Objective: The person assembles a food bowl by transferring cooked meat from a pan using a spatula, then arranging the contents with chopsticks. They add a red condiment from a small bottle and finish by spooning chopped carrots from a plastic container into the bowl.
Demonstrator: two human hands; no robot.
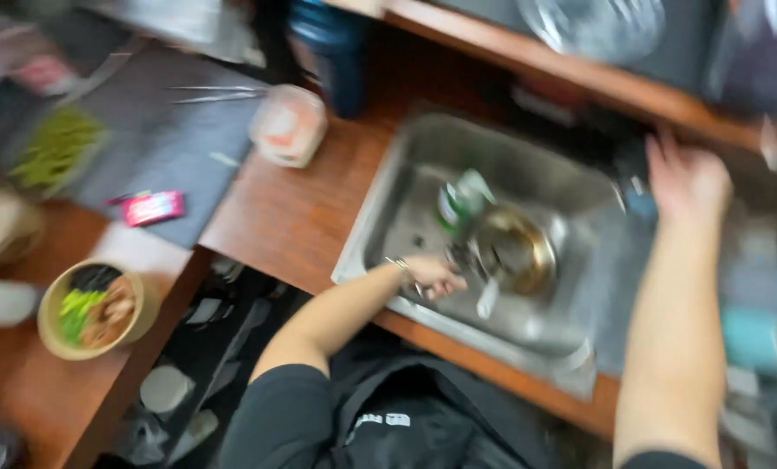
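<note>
We look down on a reddish-brown wooden worktop (pixel 293 217) that wraps round in an L, blurred by the camera's swing, with a dark gap of floor between its two runs. Set into it is a steel sink (pixel 423 148), its basin taking up the middle of the view. To the left a grey mat (pixel 163 148) covers part of the worktop, and on it lie a small pink packet (pixel 153 208) and a pale dish of green vegetables (pixel 57 149). Nearer us on the lower left sits a round bowl (pixel 94 309) of greens and brown pieces. At the back edge stands a dark blue container (pixel 334 54), with a clear lidded tub (pixel 289 125) just beside it. Inside the sink rests a round metal pot (pixel 514 250), with a green-and-white bottle (pixel 460 200) just behind it. Our left hand (pixel 432 276) is down in the basin, fingers curled on something small and metallic next to the pot; what it is we cannot tell. Our right hand (pixel 685 181) is well apart from it, spread open near the sink's far right corner, gripping nothing.
</note>
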